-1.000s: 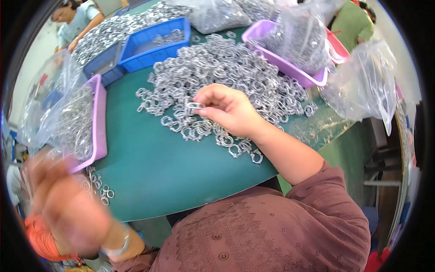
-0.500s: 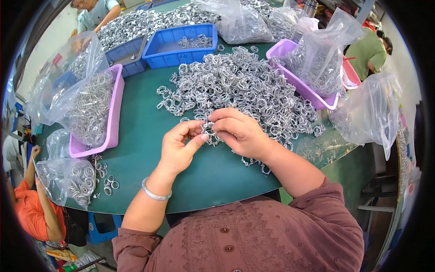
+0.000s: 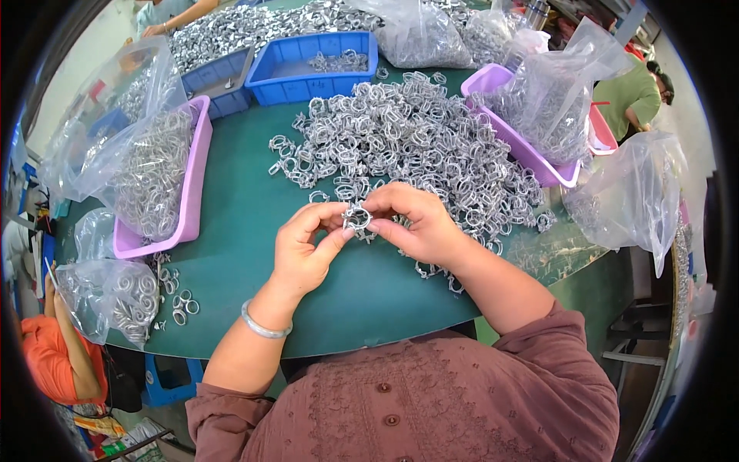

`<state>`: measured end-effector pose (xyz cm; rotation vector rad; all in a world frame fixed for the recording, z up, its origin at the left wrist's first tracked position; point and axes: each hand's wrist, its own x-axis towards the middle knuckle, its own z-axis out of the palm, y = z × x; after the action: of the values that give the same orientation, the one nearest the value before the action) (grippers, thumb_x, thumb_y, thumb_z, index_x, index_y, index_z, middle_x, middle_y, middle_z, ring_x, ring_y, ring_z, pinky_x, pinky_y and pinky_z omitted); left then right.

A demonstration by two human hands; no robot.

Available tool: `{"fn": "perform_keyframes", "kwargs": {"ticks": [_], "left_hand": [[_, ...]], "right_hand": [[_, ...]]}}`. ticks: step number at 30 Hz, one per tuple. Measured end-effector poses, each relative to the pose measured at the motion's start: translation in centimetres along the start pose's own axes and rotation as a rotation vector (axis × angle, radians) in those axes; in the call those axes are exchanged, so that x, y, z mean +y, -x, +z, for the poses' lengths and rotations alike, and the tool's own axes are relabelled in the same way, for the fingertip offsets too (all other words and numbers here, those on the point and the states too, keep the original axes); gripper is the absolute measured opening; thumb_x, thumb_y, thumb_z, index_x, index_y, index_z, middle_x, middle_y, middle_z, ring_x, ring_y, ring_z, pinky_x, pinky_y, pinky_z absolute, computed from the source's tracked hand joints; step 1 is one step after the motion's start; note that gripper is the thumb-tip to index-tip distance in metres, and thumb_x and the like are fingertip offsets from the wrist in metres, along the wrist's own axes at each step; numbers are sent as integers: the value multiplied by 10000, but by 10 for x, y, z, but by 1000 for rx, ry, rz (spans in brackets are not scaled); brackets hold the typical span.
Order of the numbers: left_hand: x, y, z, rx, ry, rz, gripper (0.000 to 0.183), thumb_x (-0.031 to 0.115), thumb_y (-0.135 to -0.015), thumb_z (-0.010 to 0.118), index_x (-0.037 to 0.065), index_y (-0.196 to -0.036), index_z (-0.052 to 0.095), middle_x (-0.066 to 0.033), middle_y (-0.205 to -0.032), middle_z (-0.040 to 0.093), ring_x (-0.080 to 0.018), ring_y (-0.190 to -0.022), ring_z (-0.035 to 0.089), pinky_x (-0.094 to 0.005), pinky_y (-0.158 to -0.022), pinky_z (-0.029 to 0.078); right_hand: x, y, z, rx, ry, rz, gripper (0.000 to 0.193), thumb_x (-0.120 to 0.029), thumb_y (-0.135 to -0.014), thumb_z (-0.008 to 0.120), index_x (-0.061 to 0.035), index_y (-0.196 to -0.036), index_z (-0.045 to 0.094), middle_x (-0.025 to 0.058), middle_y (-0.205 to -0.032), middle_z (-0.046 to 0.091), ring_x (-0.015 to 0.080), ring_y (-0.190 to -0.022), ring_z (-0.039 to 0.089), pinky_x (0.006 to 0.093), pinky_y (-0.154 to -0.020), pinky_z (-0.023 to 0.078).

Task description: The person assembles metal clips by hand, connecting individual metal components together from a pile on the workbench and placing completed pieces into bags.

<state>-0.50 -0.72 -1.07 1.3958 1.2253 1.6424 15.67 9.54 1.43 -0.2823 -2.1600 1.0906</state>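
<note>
Between my two hands, just above the near edge of the heap, is a silver metal ring-shaped part [image 3: 357,219] with small projections. My left hand [image 3: 312,245] pinches its left side between thumb and fingers. On the opposite side, the thumb and fingers of my right hand [image 3: 412,223] grip it too. A large heap of similar silver ring parts [image 3: 416,138] spreads over the green table [image 3: 246,185] right behind my hands. A few of those parts lie close to my right wrist.
A lilac tray [image 3: 202,169] with bagged rings stands at left; another lilac tray [image 3: 531,158] is at right. Blue bins [image 3: 308,88] sit behind the heap. Loose rings [image 3: 183,306] and a clear bag [image 3: 127,300] lie at the left edge. Other people are around the table.
The ring part now faces up and shows its opening between my hands. My right fingers have spread and shifted on it. The whole view has tilted slightly.
</note>
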Motion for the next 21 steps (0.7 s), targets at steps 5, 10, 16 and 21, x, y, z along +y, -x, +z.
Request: {"fn": "perform_keyframes", "kwargs": {"ticks": [5, 10, 16, 21], "left_hand": [[1, -1, 1, 10, -51, 42, 269, -58, -728, 613, -2, -989, 578, -48, -856, 548, -105, -747, 531, -223, -667, 448], [-2, 0, 3, 22, -48, 15, 271, -53, -730, 614, 0, -993, 577, -39, -837, 544, -97, -727, 523, -223, -659, 448], [-2, 0, 3, -21, 104, -90, 274, -47, -779, 575, -2, -1048, 547, -43, -912, 594, -103, -818, 564, -229, -727, 463], [-3, 2, 1, -35, 159, -132, 289, -46, -796, 557, -3, -1081, 530, -56, -944, 604, -110, -856, 572, -232, -757, 463]], "right_hand": [[0, 1, 0, -5, -56, 56, 192, 13, -735, 613, -16, -921, 576, 65, -784, 587, 131, -666, 588, 241, -574, 467], [2, 3, 0, -33, -124, 157, 194, 10, -759, 601, -5, -951, 587, 54, -823, 592, 101, -712, 567, 224, -616, 456], [5, 4, 2, 5, -275, 224, 172, 9, -780, 581, 6, -952, 578, 49, -809, 607, 83, -691, 565, 223, -605, 467], [3, 4, 3, -11, -310, 266, 169, -5, -787, 587, -2, -956, 582, 40, -819, 605, 72, -707, 550, 212, -618, 454]]}}
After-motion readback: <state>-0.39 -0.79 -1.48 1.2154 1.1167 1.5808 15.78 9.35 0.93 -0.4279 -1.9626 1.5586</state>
